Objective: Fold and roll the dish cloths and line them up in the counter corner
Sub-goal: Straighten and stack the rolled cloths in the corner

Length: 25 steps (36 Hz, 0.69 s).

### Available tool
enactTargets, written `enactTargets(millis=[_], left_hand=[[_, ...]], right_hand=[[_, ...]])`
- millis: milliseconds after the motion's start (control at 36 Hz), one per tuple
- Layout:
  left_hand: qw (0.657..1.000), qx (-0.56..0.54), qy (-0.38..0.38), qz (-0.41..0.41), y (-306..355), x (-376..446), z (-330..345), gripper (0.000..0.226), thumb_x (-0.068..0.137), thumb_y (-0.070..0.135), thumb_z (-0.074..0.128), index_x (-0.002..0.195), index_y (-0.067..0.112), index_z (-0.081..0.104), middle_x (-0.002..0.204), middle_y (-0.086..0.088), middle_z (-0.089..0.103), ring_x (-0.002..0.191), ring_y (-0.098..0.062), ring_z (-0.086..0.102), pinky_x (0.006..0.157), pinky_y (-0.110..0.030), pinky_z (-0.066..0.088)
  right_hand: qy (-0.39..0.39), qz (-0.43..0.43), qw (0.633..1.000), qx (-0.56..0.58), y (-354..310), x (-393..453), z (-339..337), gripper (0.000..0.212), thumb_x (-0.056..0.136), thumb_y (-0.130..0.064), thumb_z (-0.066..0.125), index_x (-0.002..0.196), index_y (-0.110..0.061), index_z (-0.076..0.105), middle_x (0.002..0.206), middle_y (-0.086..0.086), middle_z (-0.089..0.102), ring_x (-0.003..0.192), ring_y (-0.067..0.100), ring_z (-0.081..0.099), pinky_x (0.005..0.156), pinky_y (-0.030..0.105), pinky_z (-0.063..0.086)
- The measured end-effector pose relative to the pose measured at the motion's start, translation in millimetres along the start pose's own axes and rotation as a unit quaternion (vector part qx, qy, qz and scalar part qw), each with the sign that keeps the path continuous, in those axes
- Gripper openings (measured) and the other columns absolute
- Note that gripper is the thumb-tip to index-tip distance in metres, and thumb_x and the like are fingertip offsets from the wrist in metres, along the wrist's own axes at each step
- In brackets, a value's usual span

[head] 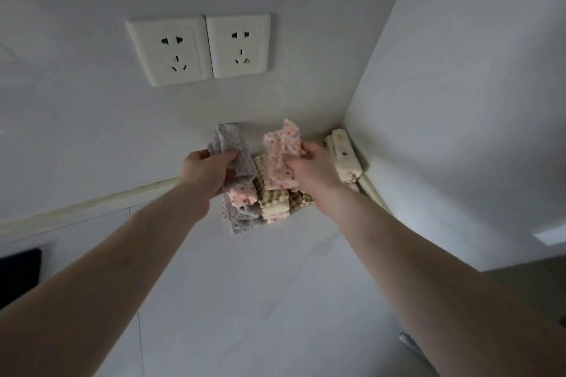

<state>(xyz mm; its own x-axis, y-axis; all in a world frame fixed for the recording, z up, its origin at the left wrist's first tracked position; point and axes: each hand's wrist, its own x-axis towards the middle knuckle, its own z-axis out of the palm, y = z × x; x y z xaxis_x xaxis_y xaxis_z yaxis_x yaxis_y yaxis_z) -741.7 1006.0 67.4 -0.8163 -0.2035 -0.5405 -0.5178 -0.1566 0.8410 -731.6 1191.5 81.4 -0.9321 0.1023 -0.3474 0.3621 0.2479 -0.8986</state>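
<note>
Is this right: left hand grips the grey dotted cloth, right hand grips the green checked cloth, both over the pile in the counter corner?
Not quite. In the head view the right hand grips the pink speckled cloth, not the green checked cloth, which lies in the pile beneath. The rest holds: the left hand grips the grey dotted cloth, both over the pile in the counter corner.
</note>
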Motion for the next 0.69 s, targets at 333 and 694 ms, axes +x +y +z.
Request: enactTargets(millis=[333,694], left_hand=[[0.991,0.105,-0.001,-0.085,-33.2,0.1,8.8,0.029,0.101,0.047,0.055,0.100,0.017,0.054,0.051,0.013,0.065,0.050,-0.006,0.062,0.064,-0.029,0.037],[0.994,0.096,-0.035,-0.041,-45.6,-11.7,4.7,0.027,0.103,0.048,0.047,0.100,0.022,0.056,0.089,0.009,0.060,0.079,-0.008,0.053,0.087,-0.037,0.033]], right_hand=[[-0.028,0.028,0.977,-0.210,11.1,5.8,34.8,0.078,0.086,-0.003,0.059,0.157,-0.015,0.029,0.153,0.006,0.044,0.139,0.032,0.044,0.110,0.046,0.045],[0.046,-0.040,0.983,-0.175,32.5,-29.9,-3.1,0.052,0.094,-0.036,0.063,0.142,-0.025,0.051,0.140,-0.008,0.054,0.126,0.016,0.054,0.105,0.040,0.047]])
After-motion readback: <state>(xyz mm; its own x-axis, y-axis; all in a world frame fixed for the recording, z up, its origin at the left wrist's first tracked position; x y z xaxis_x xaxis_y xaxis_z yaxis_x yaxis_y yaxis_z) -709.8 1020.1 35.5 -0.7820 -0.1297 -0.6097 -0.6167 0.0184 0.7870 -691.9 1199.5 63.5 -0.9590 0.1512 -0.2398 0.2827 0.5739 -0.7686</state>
